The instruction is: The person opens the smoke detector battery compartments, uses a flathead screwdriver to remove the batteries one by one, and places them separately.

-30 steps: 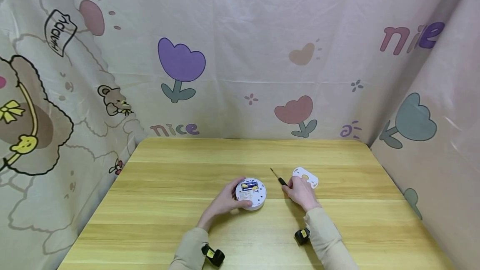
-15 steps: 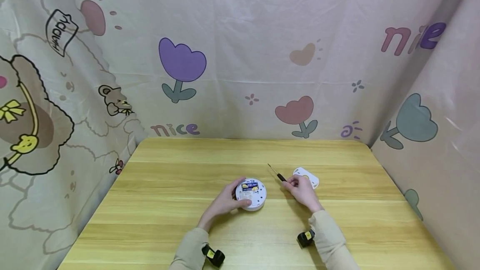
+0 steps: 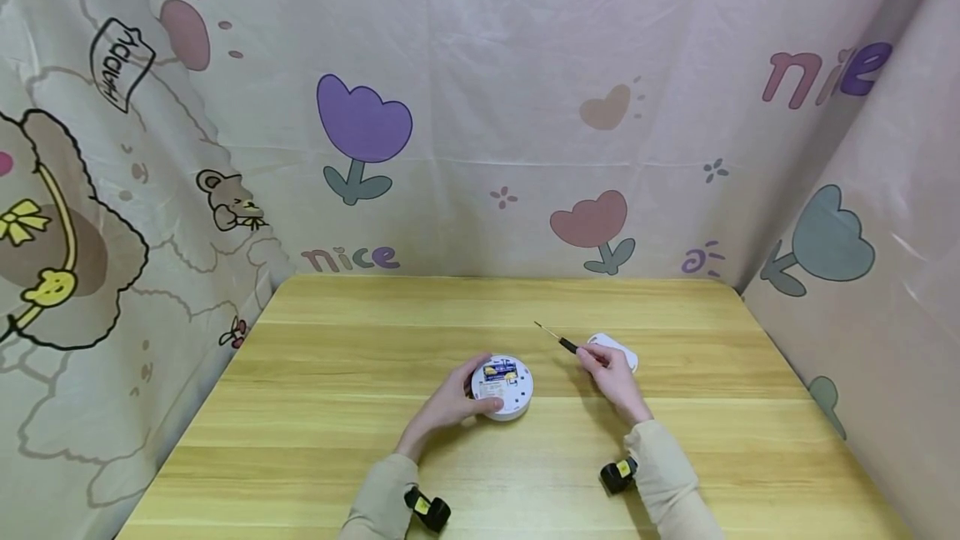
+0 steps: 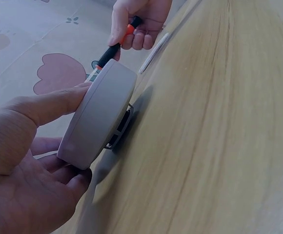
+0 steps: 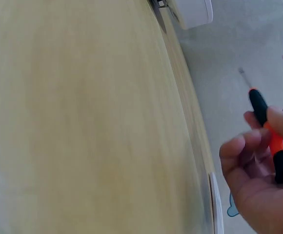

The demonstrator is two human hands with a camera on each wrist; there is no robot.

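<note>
- My left hand (image 3: 448, 400) grips a round white device (image 3: 508, 390) at 12 o'clock.
- My right hand (image 3: 617, 377) holds a screwdriver (image 3: 568, 345) at the device's 2 o'clock.
- White plate (image 3: 611, 341) on the desk (image 3: 360, 348), beyond that hand.

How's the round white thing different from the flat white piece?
The round white thing is thick, like a puck; the flat white piece is thin.
The left hand grips the round white thing, while the flat white piece lies on the table.
The round white thing shows all its face's round outline except where fingers cover it; the flat white piece is partly hidden behind the right hand.
Both are white.
</note>
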